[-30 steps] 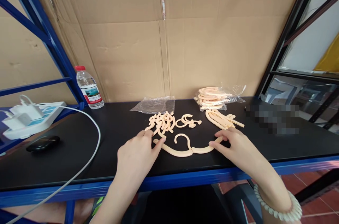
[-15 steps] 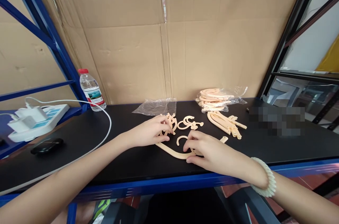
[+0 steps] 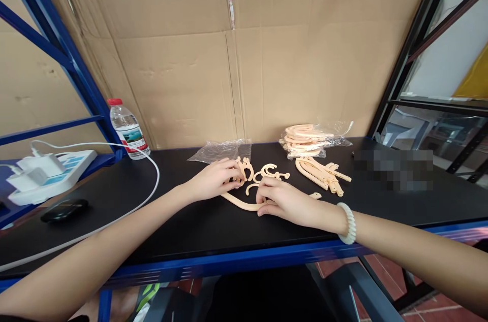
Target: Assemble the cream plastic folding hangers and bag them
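Note:
My left hand has its fingers curled together at a small cluster of beige plastic hooks; what lies inside the fingertips is hidden. Between both hands runs a long, curved beige plastic hanger arm, lying low over the black tabletop. My right hand, with a pale beaded bracelet at the wrist, pinches this arm near its middle and covers part of it. Just beyond the right fingers are loose C-shaped hook pieces. Farther right lies a pile of similar curved hanger arms.
A clear bag of beige parts and a flattened clear plastic bag lie along the cardboard wall. At left are a water bottle, a white cable, a black mouse and a power strip.
My right hand has shifted away from the table's front edge, and the curved arm has moved with it. The left fingers have drawn closer together at the small hooks.

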The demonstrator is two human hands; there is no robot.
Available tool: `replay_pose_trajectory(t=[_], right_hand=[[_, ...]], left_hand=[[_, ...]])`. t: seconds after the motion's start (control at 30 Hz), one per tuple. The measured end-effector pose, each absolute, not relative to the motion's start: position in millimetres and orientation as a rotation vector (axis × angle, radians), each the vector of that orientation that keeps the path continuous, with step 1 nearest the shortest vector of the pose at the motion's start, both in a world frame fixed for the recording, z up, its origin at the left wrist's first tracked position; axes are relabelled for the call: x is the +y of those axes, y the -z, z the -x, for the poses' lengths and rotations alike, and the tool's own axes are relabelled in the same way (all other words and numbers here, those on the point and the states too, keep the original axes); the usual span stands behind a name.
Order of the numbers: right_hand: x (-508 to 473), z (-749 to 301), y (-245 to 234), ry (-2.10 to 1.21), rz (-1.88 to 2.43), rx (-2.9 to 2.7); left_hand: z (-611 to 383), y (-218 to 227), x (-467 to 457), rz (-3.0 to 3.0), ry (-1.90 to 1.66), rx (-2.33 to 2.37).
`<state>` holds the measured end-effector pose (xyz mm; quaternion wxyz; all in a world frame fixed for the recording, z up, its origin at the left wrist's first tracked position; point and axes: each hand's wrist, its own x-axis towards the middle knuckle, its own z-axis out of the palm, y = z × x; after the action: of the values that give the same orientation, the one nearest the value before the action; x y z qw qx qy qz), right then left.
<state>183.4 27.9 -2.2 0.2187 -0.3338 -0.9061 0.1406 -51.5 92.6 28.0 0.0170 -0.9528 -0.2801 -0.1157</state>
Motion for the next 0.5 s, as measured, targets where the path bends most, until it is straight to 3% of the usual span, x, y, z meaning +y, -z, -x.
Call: replay_pose_trajectory(t=[0.17,0.33,0.5], right_hand=[[37,-198,-22,-0.326,0.887,-2.521],[76,-250,-66,-0.137,1.321,-2.326],[109,-285,-58,-0.103,1.639,-2.304]], left_hand=[[55,-37,93,2.911,0.500,-0.911],[54,-56,93,2.855,0.693,-1.009],[42,-56,85,2.854,0.877,-1.092]])
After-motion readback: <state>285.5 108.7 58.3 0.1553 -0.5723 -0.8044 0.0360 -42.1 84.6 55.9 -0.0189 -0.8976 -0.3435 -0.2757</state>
